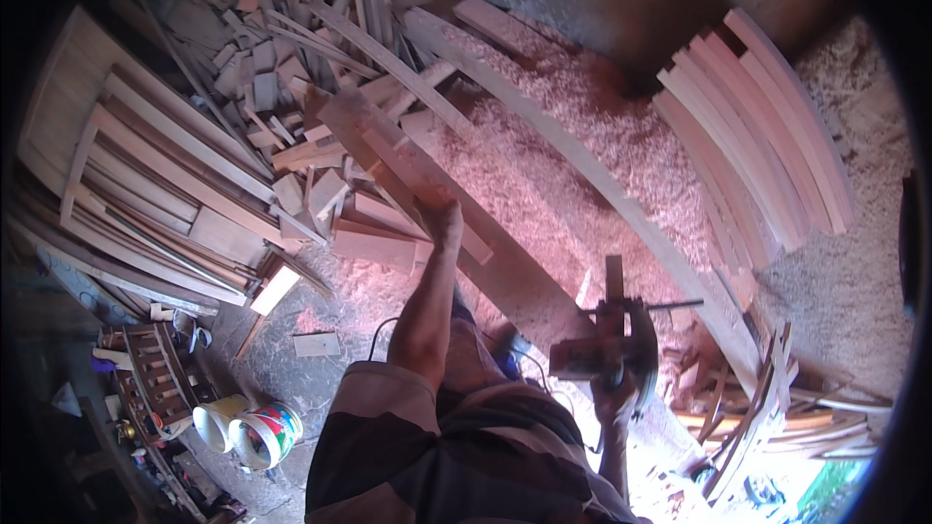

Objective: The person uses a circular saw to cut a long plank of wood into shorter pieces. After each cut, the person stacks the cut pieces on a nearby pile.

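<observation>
A long wide plank [524, 293] runs diagonally in front of me, from the upper left down to the right. A shorter pale wooden strip [388, 147] lies along its top. My left hand [442, 220] is on this strip, fingers closed over it, though their tips are hard to make out. At the plank's near right end, my right hand [614, 398] is closed round the handle of a dark handheld power tool [612, 342] with a thin guide rod sticking out to the right. The tool's exact kind and its underside are hidden in shadow.
Offcuts [262, 78] are heaped at the far left, beside stacked boards and frames [165, 175]. Shavings [573, 116] cover the floor beyond the plank. A long beam [582, 155] crosses them; curved wooden pieces [748, 136] lie right. Buckets [267, 435] stand at the near left.
</observation>
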A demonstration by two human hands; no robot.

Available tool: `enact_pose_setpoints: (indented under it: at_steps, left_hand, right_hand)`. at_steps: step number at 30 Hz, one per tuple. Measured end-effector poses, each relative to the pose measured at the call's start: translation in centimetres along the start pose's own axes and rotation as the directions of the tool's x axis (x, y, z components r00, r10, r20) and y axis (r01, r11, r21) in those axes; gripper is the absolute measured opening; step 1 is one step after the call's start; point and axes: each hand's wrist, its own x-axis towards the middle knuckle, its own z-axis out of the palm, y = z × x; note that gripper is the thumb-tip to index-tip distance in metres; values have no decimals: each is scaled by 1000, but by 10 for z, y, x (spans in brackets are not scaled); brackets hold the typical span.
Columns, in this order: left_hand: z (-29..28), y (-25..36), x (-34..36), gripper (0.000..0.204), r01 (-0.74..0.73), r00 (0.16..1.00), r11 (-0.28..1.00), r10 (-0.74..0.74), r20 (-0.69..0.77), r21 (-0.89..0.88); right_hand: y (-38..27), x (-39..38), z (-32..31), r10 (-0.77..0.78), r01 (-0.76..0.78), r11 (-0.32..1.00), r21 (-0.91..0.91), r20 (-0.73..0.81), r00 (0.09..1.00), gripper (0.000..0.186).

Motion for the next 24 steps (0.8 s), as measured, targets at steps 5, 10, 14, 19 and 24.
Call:
enact_pose_setpoints:
  at_steps: [5, 10, 14, 19, 24]
  left_hand:
    - [-23, -1, 2, 91, -42, 981, 999, 44, 189, -16]
    - [-91, 36, 17, 76, -297, 939, 934, 248, 238, 199]
    - [-147, 98, 17, 90, -765, 602, 599, 537, 591, 237]
    - [-167, 138, 4, 107, -948, 312, 136, 228, 922, 286]
    - [-138, 114, 22, 128, -988, 145, -17, 173, 974, 150]
  right_hand:
    - [-41, 14, -27, 122, -144, 968, 205, 115, 986, 37]
    - [-104, 26, -41, -103, 53, 980, 190, 265, 959, 39]
    - [-140, 42, -34, -169, 47, 965, 259, 473, 865, 54]
    - [-171, 57, 0, -358, 212, 921, 327, 497, 790, 56]
    - [-184, 65, 38, -307, 176, 946, 274, 574, 759, 57]
